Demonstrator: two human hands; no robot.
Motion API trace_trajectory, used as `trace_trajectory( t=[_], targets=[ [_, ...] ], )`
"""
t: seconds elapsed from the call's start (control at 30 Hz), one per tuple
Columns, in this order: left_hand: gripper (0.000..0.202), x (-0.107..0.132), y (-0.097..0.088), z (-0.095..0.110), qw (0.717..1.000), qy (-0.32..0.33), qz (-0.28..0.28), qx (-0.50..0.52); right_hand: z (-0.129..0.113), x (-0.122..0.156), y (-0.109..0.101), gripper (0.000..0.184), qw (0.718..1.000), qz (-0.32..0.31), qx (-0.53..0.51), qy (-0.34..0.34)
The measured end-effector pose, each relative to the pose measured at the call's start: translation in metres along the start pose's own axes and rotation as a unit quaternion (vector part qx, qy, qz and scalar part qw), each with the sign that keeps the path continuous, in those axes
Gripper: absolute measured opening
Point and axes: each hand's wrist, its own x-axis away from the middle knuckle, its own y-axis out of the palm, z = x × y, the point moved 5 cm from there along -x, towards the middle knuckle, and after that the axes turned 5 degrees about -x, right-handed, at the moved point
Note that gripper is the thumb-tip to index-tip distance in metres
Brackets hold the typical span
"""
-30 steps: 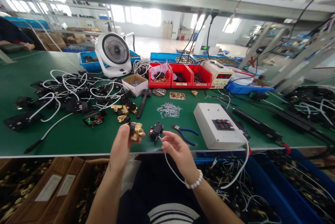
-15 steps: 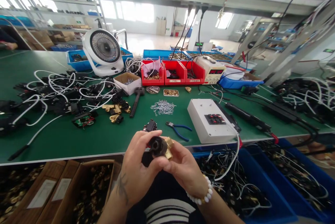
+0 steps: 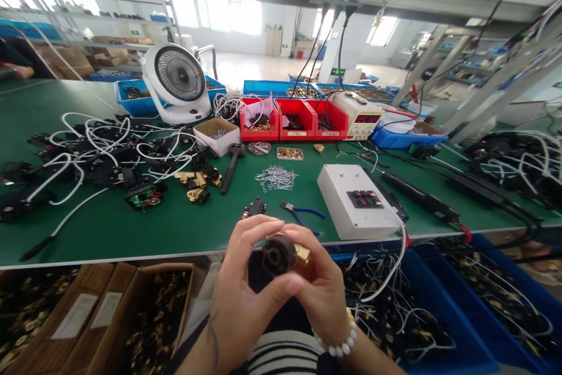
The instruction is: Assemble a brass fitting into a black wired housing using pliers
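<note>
Between both hands, just in front of the bench edge, is a brass fitting (image 3: 302, 254) with a round black plastic cap (image 3: 279, 254) on its near end. My left hand (image 3: 243, 278) curls its fingers and thumb round the black cap. On the brass side, my right hand (image 3: 322, 281) is closed, its thumb meeting the left thumb below the part. Just beyond the hands lie a small black component (image 3: 253, 207) and blue-handled cutters (image 3: 302, 215). Farther back is a pile of small metal clips (image 3: 276, 178).
A black hammer (image 3: 232, 167) and several brass fittings (image 3: 198, 181) lie left of the clips. A white switch box (image 3: 356, 202) stands at right. Red bins (image 3: 295, 120), a fan (image 3: 178, 79) and a power supply (image 3: 359, 116) line the back. Cabled black units (image 3: 100, 147) crowd the left.
Both hands have come slightly lower and to the right with the brass fitting. The black cap now faces me more squarely, and the fingers cover more of the brass.
</note>
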Motion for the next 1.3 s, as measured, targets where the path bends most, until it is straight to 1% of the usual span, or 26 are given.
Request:
trace_trajectory(
  t=[0.03, 0.1, 0.13, 0.2, 0.23, 0.27, 0.3, 0.33, 0.37, 0.4, 0.47, 0.53, 0.57, 0.63, 0.67, 0.7, 0.77, 0.87, 0.9, 0.97, 1.03, 1.07, 1.17, 1.2, 1.27, 1.3],
  targets=[
    [0.046, 0.0, 0.003, -0.002, 0.999, -0.017, 0.0, 0.031, 0.0, 0.001, 0.0, 0.036, 0.999, -0.008, 0.031, -0.022],
    [0.044, -0.001, 0.008, -0.01, 0.985, -0.094, 0.004, 0.145, 0.005, -0.001, -0.005, 0.048, 0.993, -0.034, 0.1, -0.053],
    [0.044, -0.001, 0.01, -0.017, 0.963, -0.151, 0.011, 0.225, 0.01, -0.004, -0.011, 0.056, 0.987, -0.033, 0.14, -0.068],
    [0.047, -0.001, 0.015, -0.03, 0.887, -0.266, 0.033, 0.375, 0.024, -0.013, -0.033, 0.065, 0.963, 0.016, 0.254, -0.085],
    [0.048, -0.001, 0.016, -0.035, 0.85, -0.309, 0.045, 0.425, 0.032, -0.019, -0.047, 0.063, 0.939, 0.057, 0.33, -0.078],
    [0.049, -0.001, 0.016, -0.039, 0.824, -0.337, 0.059, 0.451, 0.041, -0.025, -0.06, 0.055, 0.905, 0.09, 0.413, -0.054],
    [0.05, -0.002, 0.015, -0.041, 0.814, -0.351, 0.071, 0.458, 0.051, -0.031, -0.072, 0.046, 0.868, 0.101, 0.486, -0.016],
    [0.051, -0.003, 0.014, -0.043, 0.816, -0.353, 0.084, 0.45, 0.061, -0.037, -0.083, 0.034, 0.839, 0.099, 0.535, 0.027],
    [0.052, -0.003, 0.012, -0.044, 0.826, -0.346, 0.094, 0.435, 0.069, -0.041, -0.091, 0.023, 0.824, 0.09, 0.555, 0.066],
    [0.052, -0.004, 0.01, -0.045, 0.84, -0.333, 0.101, 0.417, 0.075, -0.044, -0.097, 0.016, 0.823, 0.08, 0.555, 0.096],
    [0.046, -0.004, 0.009, -0.047, 0.87, -0.298, 0.109, 0.377, 0.078, -0.047, -0.102, 0.014, 0.838, 0.068, 0.527, 0.124],
    [0.042, -0.003, 0.011, -0.05, 0.898, -0.266, 0.094, 0.337, 0.07, -0.046, -0.1, 0.018, 0.872, 0.077, 0.464, 0.136],
    [0.043, -0.003, 0.013, -0.052, 0.909, -0.258, 0.08, 0.318, 0.066, -0.045, -0.096, 0.022, 0.901, 0.08, 0.397, 0.155],
    [0.046, -0.003, 0.019, -0.058, 0.919, -0.257, 0.046, 0.295, 0.057, -0.04, -0.083, 0.032, 0.957, 0.072, 0.176, 0.218],
    [0.047, -0.003, 0.022, -0.061, 0.917, -0.263, 0.027, 0.299, 0.052, -0.037, -0.074, 0.036, 0.965, 0.059, 0.049, 0.252],
    [0.047, -0.003, 0.027, -0.063, 0.908, -0.274, 0.003, 0.317, 0.047, -0.034, -0.065, 0.038, 0.957, 0.043, -0.059, 0.281],
    [0.046, -0.001, 0.036, -0.062, 0.871, -0.297, -0.063, 0.387, 0.036, -0.03, -0.052, 0.037, 0.933, 0.017, -0.176, 0.315],
    [0.048, 0.001, 0.045, -0.053, 0.793, -0.307, -0.156, 0.503, 0.029, -0.027, -0.046, 0.032, 0.909, -0.004, -0.233, 0.345],
    [0.048, 0.001, 0.045, -0.051, 0.775, -0.305, -0.169, 0.526, 0.028, -0.026, -0.046, 0.031, 0.903, -0.013, -0.242, 0.356],
    [0.048, -0.001, 0.041, -0.049, 0.761, -0.302, -0.178, 0.546, 0.026, -0.023, -0.044, 0.03, 0.894, -0.029, -0.255, 0.367],
    [0.048, -0.003, 0.034, -0.048, 0.776, -0.291, -0.186, 0.528, 0.019, -0.021, -0.04, 0.032, 0.898, -0.04, -0.264, 0.348],
    [0.049, -0.005, 0.03, -0.048, 0.8, -0.274, -0.184, 0.501, 0.014, -0.02, -0.036, 0.035, 0.903, -0.045, -0.272, 0.329],
    [0.046, -0.011, 0.014, -0.047, 0.899, -0.2, -0.142, 0.363, -0.002, -0.014, -0.022, 0.043, 0.906, -0.079, -0.317, 0.269],
    [0.043, -0.012, 0.01, -0.046, 0.92, -0.185, -0.122, 0.324, -0.007, -0.012, -0.018, 0.044, 0.904, -0.09, -0.333, 0.253],
    [0.038, -0.011, 0.007, -0.045, 0.932, -0.185, -0.091, 0.298, -0.013, -0.009, -0.014, 0.042, 0.91, -0.099, -0.337, 0.219],
    [0.038, -0.01, 0.007, -0.045, 0.93, -0.193, -0.079, 0.303, -0.015, -0.009, -0.015, 0.039, 0.925, -0.096, -0.314, 0.192]
  ],
)
